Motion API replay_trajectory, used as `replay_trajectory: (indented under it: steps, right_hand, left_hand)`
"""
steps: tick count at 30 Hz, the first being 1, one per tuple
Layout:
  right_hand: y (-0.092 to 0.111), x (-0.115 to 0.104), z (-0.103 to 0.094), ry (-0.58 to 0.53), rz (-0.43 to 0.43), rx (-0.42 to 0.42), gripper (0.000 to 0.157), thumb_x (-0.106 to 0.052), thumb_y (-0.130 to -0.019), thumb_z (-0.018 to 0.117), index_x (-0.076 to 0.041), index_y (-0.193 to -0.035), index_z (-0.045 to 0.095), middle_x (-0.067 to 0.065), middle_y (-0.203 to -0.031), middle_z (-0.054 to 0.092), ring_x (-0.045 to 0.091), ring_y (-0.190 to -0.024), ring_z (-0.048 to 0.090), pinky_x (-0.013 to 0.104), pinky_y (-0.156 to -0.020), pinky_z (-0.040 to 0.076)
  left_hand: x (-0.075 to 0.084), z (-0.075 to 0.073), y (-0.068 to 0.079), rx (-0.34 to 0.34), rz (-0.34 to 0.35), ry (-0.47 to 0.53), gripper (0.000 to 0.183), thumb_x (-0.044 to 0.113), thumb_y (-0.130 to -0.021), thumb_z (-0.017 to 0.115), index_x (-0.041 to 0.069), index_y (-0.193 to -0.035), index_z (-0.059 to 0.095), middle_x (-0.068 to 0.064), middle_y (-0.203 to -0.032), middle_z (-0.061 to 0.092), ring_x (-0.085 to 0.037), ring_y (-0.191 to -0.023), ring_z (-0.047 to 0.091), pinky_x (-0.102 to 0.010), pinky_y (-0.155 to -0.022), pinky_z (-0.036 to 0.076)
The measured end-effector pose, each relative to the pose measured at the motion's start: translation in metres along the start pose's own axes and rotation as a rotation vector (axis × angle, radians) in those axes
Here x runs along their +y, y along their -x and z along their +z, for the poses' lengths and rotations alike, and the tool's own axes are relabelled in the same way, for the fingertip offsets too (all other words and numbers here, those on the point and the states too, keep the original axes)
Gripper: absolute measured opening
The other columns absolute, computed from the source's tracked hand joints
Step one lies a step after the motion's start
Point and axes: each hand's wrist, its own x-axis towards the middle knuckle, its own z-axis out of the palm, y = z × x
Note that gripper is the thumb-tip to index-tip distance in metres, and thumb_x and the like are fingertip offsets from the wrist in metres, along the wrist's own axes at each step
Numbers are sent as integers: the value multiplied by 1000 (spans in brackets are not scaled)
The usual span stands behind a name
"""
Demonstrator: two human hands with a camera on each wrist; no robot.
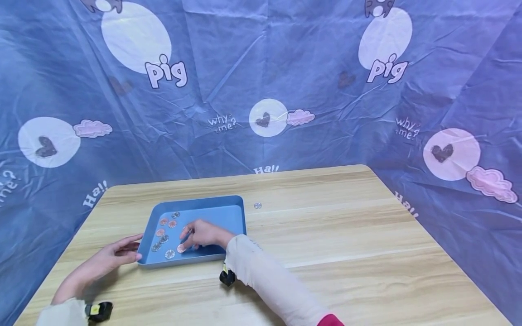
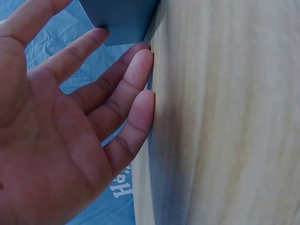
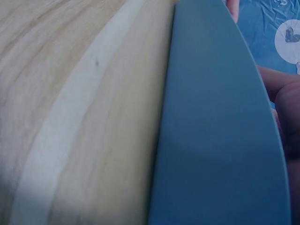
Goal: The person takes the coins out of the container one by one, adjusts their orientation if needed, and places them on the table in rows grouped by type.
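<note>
A shallow blue tray [image 1: 216,202] lies on the table with several coins in its left half, some copper and some silver. My right hand [image 1: 204,234] reaches in over its near side, fingers bent and apart. At its thumb tip is a copper coin [image 1: 181,248], next to a silver coin [image 1: 169,254]. My left hand [image 1: 108,259] is at the tray's left end, thumb and a fingertip touching the wall. In the left wrist view its fingers [image 2: 136,75] are loosely bent beside the tray corner [image 2: 124,23]. The tray wall [image 3: 220,117] mostly hides the right hand in the right wrist view.
One silver coin [image 1: 258,205] lies on the wooden table [image 1: 346,235] just right of the tray. Behind the table hangs a blue printed cloth [image 1: 228,90]. Small black devices [image 1: 227,276] are worn at both wrists.
</note>
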Motion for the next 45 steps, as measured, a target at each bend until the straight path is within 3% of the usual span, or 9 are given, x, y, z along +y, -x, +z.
replay_trajectory:
  steps: [14,25,30,37,41,45]
  right_hand:
    - [-2,-4,9,225,25,47,15,-16,-80,79,-16,-89,67,-7,-66,58,9,-50,49,21,-52,44]
    - [-5,-2,14,573,-16,118,10,-30,-81,77,-31,-89,70,-17,-73,60,3,-65,50,18,-60,40]
    - [-4,-1,15,610,-17,128,9,-30,-81,77,-33,-87,71,-19,-78,61,2,-66,51,18,-60,40]
    - [-3,-4,17,659,-14,127,9,-29,-82,77,-33,-89,72,-23,-107,66,0,-78,52,18,-63,41]
    - [-3,-5,18,672,-17,126,9,-29,-82,77,-32,-89,72,-22,-100,66,-1,-78,52,18,-65,41]
    - [-2,-6,16,672,-43,109,9,-25,-82,77,-29,-88,71,-19,-85,64,-2,-76,53,16,-67,42]
  left_hand:
    - [2,1,2,-12,6,25,72,27,-96,59,-8,-149,24,-38,-138,42,15,-96,52,-16,-82,47]
    - [1,2,0,-6,5,39,72,26,-96,59,-8,-149,23,-37,-138,43,15,-96,53,-16,-83,46]
    - [2,3,0,-1,6,26,72,26,-96,59,-8,-148,24,-37,-138,44,16,-95,52,-15,-83,46]
    - [3,3,2,2,-3,14,72,27,-96,60,-7,-149,24,-36,-138,44,10,-98,55,-16,-83,46]
    - [4,2,1,0,-14,16,73,28,-96,60,-7,-149,24,-36,-139,43,1,-103,58,-16,-83,46]
    - [4,3,1,-2,-4,28,72,26,-96,59,-9,-149,24,-37,-138,43,8,-100,55,-16,-83,46]
